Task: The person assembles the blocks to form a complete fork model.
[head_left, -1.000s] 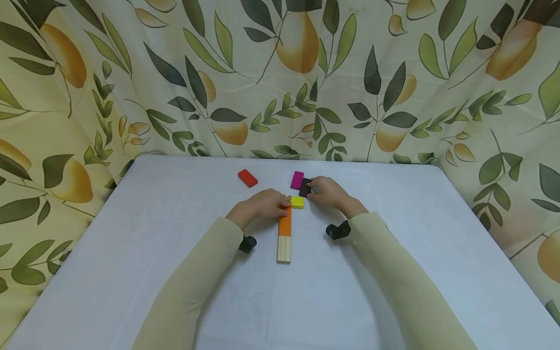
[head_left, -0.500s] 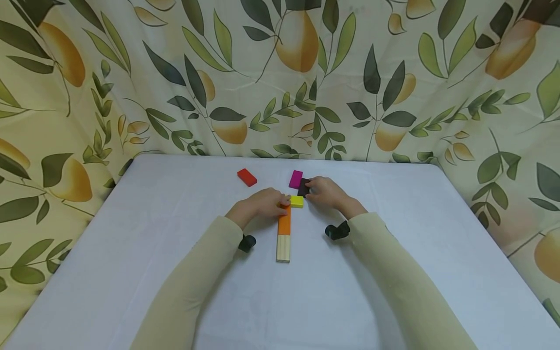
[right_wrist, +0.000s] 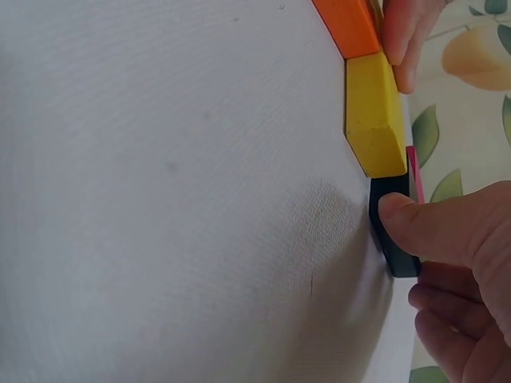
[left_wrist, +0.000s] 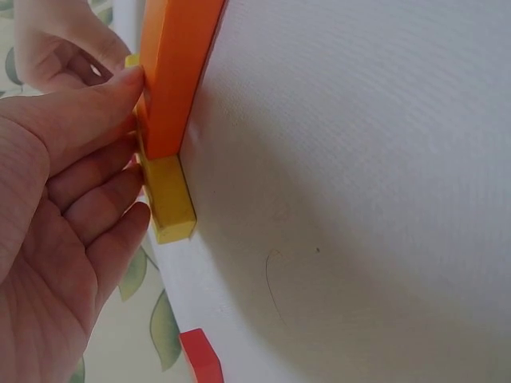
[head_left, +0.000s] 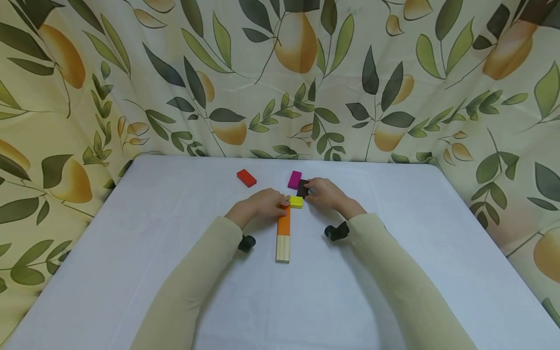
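Note:
In the head view, my left hand (head_left: 264, 203) rests where an orange block (head_left: 284, 226) meets a yellow block (head_left: 296, 202). Seen from the left wrist, its thumb touches the orange block (left_wrist: 173, 80) and its fingertips lie against the yellow block (left_wrist: 169, 199). My right hand (head_left: 325, 194) pinches a black block (head_left: 302, 189) at its right side. In the right wrist view, the thumb presses on that black block (right_wrist: 390, 227), which sits close to the end of the yellow one. Just behind the black block lies a magenta block (head_left: 294, 180).
A plain wooden block (head_left: 282, 249) continues the orange one toward the near side. Farther left lies a red block (head_left: 247, 178), apart from the others. The white-covered table (head_left: 144, 218) ends at a leaf-and-fruit patterned cloth (head_left: 262, 87) behind.

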`<control>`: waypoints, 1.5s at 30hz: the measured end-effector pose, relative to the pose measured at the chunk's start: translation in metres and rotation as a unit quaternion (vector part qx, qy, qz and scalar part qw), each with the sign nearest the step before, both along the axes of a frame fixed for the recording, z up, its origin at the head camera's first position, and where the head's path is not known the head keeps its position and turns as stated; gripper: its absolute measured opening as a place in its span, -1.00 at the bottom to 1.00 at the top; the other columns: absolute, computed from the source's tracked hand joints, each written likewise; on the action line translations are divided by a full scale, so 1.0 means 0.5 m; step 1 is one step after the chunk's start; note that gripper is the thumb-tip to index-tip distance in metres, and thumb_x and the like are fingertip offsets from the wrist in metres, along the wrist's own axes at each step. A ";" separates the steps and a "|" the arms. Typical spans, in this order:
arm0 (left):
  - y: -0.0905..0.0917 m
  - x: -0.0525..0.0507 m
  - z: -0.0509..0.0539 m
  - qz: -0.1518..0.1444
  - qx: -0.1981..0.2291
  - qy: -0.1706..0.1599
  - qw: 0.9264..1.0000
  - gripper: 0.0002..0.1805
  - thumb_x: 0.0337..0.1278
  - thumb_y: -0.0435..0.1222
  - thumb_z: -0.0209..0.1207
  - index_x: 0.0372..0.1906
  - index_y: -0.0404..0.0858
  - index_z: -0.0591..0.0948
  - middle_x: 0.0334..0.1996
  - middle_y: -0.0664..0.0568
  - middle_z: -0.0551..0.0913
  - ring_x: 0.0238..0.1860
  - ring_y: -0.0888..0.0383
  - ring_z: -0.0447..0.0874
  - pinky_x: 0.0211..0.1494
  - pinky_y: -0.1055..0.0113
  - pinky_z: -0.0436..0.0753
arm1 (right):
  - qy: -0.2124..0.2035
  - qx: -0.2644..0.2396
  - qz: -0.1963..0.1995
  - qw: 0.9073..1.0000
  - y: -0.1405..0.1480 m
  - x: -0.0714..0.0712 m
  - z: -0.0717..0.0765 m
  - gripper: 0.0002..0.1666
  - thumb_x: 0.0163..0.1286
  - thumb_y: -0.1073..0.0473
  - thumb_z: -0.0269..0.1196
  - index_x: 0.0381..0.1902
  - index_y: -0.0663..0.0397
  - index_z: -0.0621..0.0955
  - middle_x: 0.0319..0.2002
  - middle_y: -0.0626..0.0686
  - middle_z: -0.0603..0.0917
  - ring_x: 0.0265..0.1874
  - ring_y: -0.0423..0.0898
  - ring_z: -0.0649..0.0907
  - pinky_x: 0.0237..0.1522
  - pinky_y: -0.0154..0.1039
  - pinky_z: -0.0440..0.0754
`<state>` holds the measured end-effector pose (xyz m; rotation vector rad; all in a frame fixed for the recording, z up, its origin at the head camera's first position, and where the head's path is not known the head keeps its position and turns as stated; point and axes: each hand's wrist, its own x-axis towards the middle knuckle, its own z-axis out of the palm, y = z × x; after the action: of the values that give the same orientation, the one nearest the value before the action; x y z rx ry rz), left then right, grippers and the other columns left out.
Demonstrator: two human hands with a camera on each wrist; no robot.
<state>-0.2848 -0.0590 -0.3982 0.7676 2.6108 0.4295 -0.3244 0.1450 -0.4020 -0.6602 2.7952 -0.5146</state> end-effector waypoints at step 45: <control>-0.002 0.009 0.013 -0.016 -0.004 0.008 1.000 -0.55 0.21 -0.16 0.13 0.20 -0.11 0.46 0.14 0.07 0.49 -0.12 0.20 0.42 -0.05 0.47 0.43 | 0.007 0.001 0.036 0.999 -0.009 -0.009 -0.007 -0.50 0.21 0.26 0.27 0.12 0.30 0.50 0.17 0.26 0.44 0.18 0.16 0.38 0.18 0.00 0.30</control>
<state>-0.2803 -0.0599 -0.3918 0.8114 2.6102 0.4040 -0.3289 0.1402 -0.4055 -0.7637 2.7730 -0.4950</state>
